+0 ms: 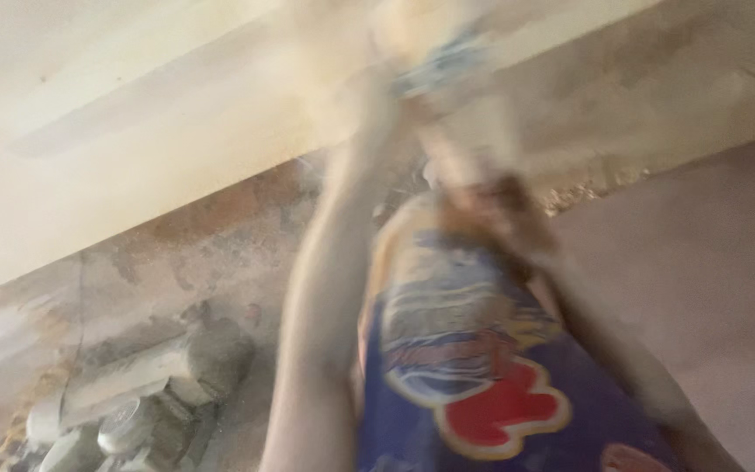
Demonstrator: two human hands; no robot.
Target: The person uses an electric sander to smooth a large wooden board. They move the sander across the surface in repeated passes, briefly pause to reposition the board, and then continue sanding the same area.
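The whole view is smeared by motion. A blue bag (482, 367) with red and yellow print fills the lower middle, its pale neck rising toward the top. My right hand (495, 214) sits at the top of the bag's body and seems closed around it, the forearm running down to the lower right. My left arm rises along the bag's left side. My left hand (412, 44) is a blur near the upper edge, next to something blue-grey (443, 61). Its fingers cannot be made out.
A pale beam (133, 131) crosses the upper left on a slant. Below it is rough, stained plaster (220, 236). Grey rounded metal parts (133, 402) lie at the lower left. A plain pinkish surface (718, 280) fills the right.
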